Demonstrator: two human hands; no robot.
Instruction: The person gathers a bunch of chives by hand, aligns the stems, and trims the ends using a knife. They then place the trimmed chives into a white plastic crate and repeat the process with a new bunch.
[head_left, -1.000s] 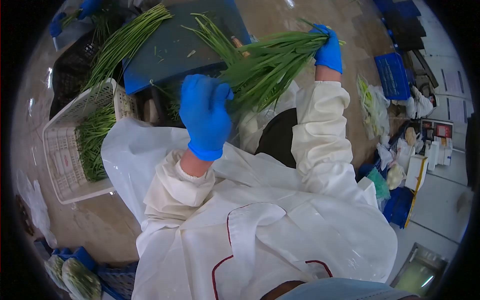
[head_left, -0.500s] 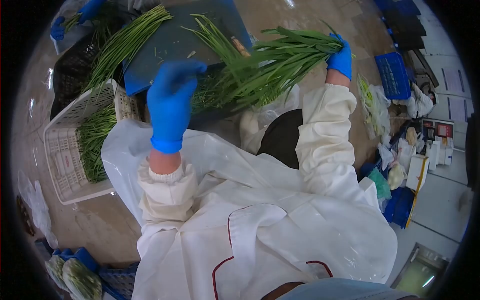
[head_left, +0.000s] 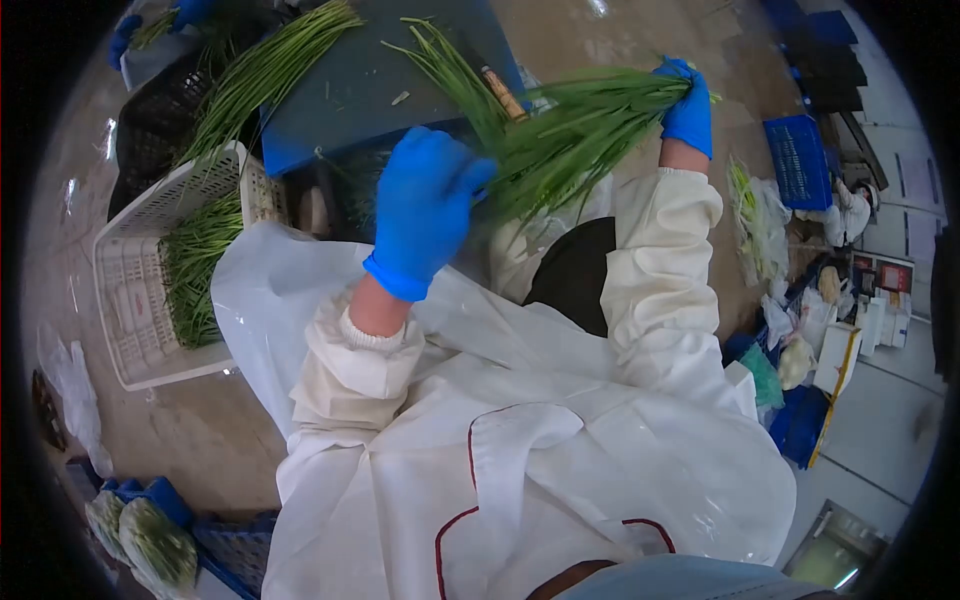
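Note:
In a blue glove, my right hand is closed round the stem end of a bunch of garlic chives, whose long flat leaves fan out to the left. My left hand, also gloved in blue, is raised beside the leaf tips with its fingers curled in. Anything inside those fingers is hidden. Behind the hands is a blue board, with more green stalks at its right side. A wooden handle lies near these stalks.
A white perforated crate of greens stands at left, with long green stalks above it. Another person's blue glove shows at upper left. Blue crates and bags line the right side.
My left hand has moved right toward the leaves, and its fingers have curled in. My right hand still grips the bunch, whose leaves hang a little differently. The whole view has shifted slightly.

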